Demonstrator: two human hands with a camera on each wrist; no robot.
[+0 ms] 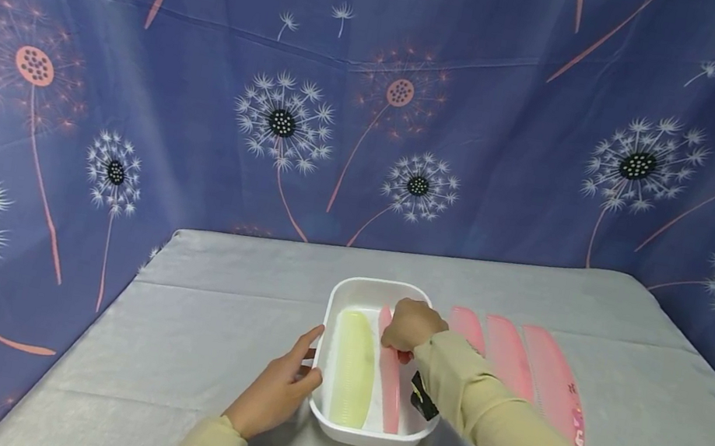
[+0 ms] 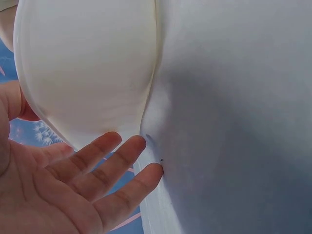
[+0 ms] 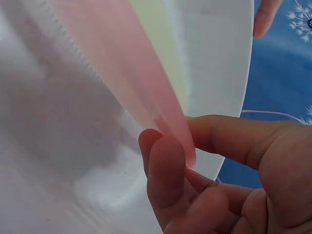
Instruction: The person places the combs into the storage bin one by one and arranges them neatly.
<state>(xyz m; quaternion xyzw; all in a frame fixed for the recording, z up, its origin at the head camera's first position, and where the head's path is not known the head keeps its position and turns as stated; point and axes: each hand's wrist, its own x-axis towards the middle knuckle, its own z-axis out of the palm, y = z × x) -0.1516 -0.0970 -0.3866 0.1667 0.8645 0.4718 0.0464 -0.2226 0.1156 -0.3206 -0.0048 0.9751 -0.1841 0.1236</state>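
A white plastic tub (image 1: 357, 438) stands on the table, with a pale yellow-green comb (image 1: 354, 372) lying lengthwise along its left part. My right hand (image 1: 413, 325) reaches into the tub and pinches a pink comb (image 3: 146, 73) near its far end, between thumb and fingers. That comb is tilted on edge beside the yellow-green one, its fine teeth facing down in the right wrist view. At the tub's left side is my left hand (image 1: 280, 388), its thumb at the rim and its loosely spread fingers along the outer wall (image 2: 92, 73).
Right of the tub, several more pink combs (image 1: 558, 383) lie side by side on the grey cloth-covered table (image 1: 226, 327), partly behind my right forearm. A blue dandelion-print curtain (image 1: 364, 98) hangs behind the table and along both sides.
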